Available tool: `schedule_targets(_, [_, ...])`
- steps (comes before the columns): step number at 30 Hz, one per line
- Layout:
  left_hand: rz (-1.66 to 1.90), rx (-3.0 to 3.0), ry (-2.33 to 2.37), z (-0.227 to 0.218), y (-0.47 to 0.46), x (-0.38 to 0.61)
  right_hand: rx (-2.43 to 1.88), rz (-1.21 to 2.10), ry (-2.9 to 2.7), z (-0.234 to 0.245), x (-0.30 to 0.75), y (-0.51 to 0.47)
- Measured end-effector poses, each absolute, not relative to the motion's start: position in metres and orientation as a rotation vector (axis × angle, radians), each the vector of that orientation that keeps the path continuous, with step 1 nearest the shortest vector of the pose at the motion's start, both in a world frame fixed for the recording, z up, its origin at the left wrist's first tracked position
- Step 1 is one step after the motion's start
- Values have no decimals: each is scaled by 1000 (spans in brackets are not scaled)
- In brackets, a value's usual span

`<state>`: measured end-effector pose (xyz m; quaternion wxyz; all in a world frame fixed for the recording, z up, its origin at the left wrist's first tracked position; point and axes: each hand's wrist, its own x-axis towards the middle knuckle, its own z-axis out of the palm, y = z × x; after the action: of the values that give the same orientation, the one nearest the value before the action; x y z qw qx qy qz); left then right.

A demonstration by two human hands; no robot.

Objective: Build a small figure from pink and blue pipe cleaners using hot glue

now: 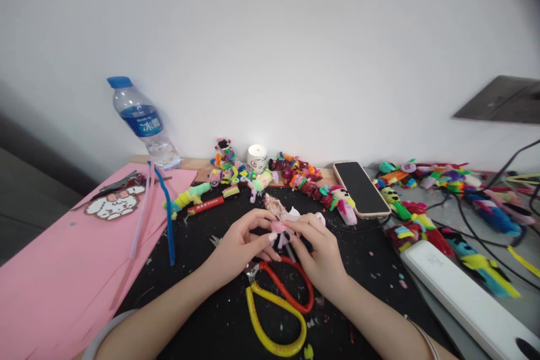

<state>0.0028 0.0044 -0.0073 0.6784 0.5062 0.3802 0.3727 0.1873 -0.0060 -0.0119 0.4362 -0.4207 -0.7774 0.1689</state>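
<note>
A small pink fuzzy piece (278, 227) is held above the black work mat (198, 304), pinched between the fingers (261, 244) of the left hand (240, 241) on one side and those of the right hand (319, 252) on the other. Thumb and forefinger are closed on it by both hands, and part of it is covered by the fingertips. White and pale lilac bits are seen close around it — whether they are joined to it cannot be told. Below the hands, a pair of metal scissors with one red and one yellow looped handle (253, 274) is laid on the mat, its blades partly hidden by the left hand. Small coloured scraps are scattered over the mat. At its left edge, a bent blue fuzzy stem (169, 225) is placed, and farther left a large pink sheet (59, 287) is spread, with a flat white piece outlined in brown (112, 203) set on it. Near the mat's far edge, a slim red strip with pale lettering (206, 205) and a white cylindrical container (257, 158) are found among colourful fuzzy figures. A clear plastic bottle with a blue cap and label (142, 121) is stood near the wall. To the right, a dark-screened smartphone in a pale case (363, 188) is laid flat, and more fuzzy figures are heaped on the grey tabletop (512, 270) — beside a long white rounded device (464, 295).
</note>
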Motion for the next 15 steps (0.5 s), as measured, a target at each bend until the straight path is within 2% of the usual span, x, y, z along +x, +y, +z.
schedule_targets(15, [824, 1171, 840, -9, 4, 2, -1037, 444, -1939, -14, 187, -7])
